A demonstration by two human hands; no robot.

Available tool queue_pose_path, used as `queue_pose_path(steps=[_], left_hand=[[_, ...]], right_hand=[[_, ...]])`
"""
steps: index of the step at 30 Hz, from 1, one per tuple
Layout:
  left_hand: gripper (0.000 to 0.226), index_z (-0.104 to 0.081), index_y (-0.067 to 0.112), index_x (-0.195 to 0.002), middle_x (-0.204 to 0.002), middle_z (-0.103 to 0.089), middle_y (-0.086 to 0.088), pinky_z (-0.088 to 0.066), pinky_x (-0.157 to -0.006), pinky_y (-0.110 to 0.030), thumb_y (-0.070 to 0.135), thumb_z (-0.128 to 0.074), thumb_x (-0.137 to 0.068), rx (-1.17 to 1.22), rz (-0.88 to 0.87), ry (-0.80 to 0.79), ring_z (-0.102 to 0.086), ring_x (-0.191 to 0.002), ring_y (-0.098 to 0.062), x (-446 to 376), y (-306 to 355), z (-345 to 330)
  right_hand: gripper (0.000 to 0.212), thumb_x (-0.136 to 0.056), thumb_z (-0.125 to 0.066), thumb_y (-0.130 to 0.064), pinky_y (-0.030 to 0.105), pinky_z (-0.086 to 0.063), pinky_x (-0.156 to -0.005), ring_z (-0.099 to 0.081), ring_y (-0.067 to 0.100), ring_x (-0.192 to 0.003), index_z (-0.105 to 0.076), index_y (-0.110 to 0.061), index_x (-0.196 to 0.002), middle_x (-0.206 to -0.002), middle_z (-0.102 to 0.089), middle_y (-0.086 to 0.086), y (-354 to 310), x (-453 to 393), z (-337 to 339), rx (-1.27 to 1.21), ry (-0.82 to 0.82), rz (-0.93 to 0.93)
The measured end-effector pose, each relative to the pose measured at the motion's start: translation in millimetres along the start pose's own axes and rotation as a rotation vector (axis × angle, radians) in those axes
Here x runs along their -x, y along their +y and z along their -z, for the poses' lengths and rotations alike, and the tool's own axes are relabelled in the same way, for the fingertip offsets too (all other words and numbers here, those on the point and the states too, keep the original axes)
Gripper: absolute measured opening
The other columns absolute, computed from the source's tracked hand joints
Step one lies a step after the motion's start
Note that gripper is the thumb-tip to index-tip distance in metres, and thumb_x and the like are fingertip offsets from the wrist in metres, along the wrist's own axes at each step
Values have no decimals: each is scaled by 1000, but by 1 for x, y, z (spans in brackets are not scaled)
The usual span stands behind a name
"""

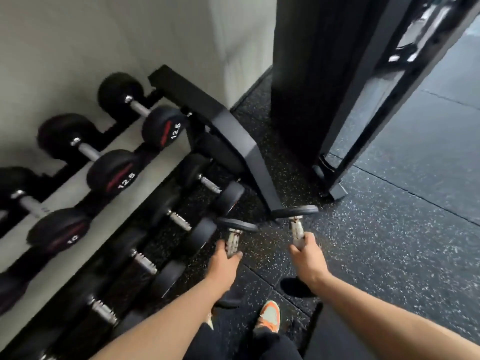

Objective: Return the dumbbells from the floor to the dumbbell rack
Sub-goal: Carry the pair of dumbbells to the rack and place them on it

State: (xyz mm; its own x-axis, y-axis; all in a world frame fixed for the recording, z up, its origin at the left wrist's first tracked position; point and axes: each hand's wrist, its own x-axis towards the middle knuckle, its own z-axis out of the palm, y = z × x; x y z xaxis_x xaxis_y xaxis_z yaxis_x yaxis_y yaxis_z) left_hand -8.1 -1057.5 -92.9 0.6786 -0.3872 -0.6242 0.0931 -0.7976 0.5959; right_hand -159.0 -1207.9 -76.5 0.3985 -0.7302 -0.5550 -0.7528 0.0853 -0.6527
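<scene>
Head view, gym floor beside a rack:

— What sits nearest the lens?

— Two bare forearms reaching forward over dark trousers and an orange-and-pale shoe (pixel 268 317) planted on the speckled rubber floor (pixel 389 242).

— And the hands?

— Each is wrapped tight around a metal handle. The left hand (pixel 225 261) is closed on the left dumbbell (pixel 235 229), its far plate tipped away above the knuckles, just beside the front of the lower tier. The right hand (pixel 306 253) is closed on the right dumbbell (pixel 296 216), whose far plate hangs close to the foot of the rack's end frame. Both weights are held off the floor; a dark near end shows below each wrist, though motion blur softens the detail.

— Where is the rack?

— Left of the hands, running back along a pale wall (pixel 104 35). The dumbbell rack (pixel 233 136) has two tiers — the lower tier carries a row of black dumbbells with knurled steel grips, the upper tier holds round-headed pairs marked 10 (pixel 58 231) and 12.5 (pixel 111 175), with another 12.5 (pixel 162 127) behind.

— Beyond that?

— A tall black machine frame (pixel 337 100) standing on the floor, right of the rack's end, with grey floor tiles stretching past it.
</scene>
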Motion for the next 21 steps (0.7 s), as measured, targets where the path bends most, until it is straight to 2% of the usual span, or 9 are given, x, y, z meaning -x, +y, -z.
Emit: queue_pose_path(steps=[3,5,7,9,10,12,14,17,21], left_hand=[[52,-40,18,-136,-115,-65,-10,-51,-90,-43,29,-64,-91,148,74,123,-64,-100,-34,33,-40,32],[50,-41,19,-134,-113,-66,-16,-52,-86,-43,30,-63,-91,232,114,194,-64,-98,-36,53,-66,54],[39,-46,19,-124,-107,-67,-16,-56,-73,-39,30,-64,-91,330,131,281,-66,-83,-31,73,-92,77],[34,-48,19,-118,-103,-67,-15,-50,-55,-28,29,-65,-90,435,148,379,-62,-67,-23,96,-120,99],[32,-48,21,-115,-102,-67,-15,-48,-54,-27,30,-65,-90,481,157,421,-62,-67,-24,108,-134,110],[29,-44,25,-109,-99,-66,-14,-48,-59,-34,31,-65,-90,586,171,485,-60,-68,-27,134,-164,131],[25,-45,25,-107,-96,-64,-12,-46,-52,-33,30,-64,-91,702,172,540,-55,-63,-20,166,-196,150],[34,-44,14,-118,-83,-58,-5,-42,-47,-28,28,-62,-93,802,172,632,-51,-57,-14,223,-247,172],[46,-37,5,-129,-90,-54,-4,-54,-60,-29,24,-60,-95,897,196,757,-53,-65,-14,304,-315,194]], right_hand=[[16,-92,-57,-24,28,-33,-46,-55,15,-60,-42,-21,-98,-80,-61,-2,-26,27,-29,87,-94,72],[19,-91,-60,-29,29,-33,-47,-56,14,-61,-43,-23,-95,-79,-61,-3,-44,48,-53,131,-164,134],[21,-90,-62,-32,30,-33,-46,-55,13,-60,-42,-25,-93,-78,-61,-3,-61,71,-78,178,-233,204],[23,-90,-62,-33,29,-33,-45,-53,13,-54,-40,-27,-88,-74,-61,-2,-76,96,-107,230,-304,280],[25,-90,-63,-34,29,-33,-45,-52,13,-53,-39,-27,-85,-73,-61,-2,-83,111,-122,254,-336,318],[25,-90,-63,-35,29,-36,-47,-52,16,-53,-40,-27,-86,-74,-61,1,-94,141,-152,283,-405,375],[21,-91,-62,-35,30,-40,-47,-53,16,-54,-43,-26,-93,-78,-64,3,-99,176,-182,310,-474,427],[22,-92,-61,-35,31,-43,-46,-54,16,-56,-45,-23,-101,-81,-65,5,-100,235,-225,347,-558,487],[29,-92,-61,-36,36,-47,-55,-61,21,-69,-41,-22,-108,-88,-62,3,-90,321,-280,384,-651,558]])
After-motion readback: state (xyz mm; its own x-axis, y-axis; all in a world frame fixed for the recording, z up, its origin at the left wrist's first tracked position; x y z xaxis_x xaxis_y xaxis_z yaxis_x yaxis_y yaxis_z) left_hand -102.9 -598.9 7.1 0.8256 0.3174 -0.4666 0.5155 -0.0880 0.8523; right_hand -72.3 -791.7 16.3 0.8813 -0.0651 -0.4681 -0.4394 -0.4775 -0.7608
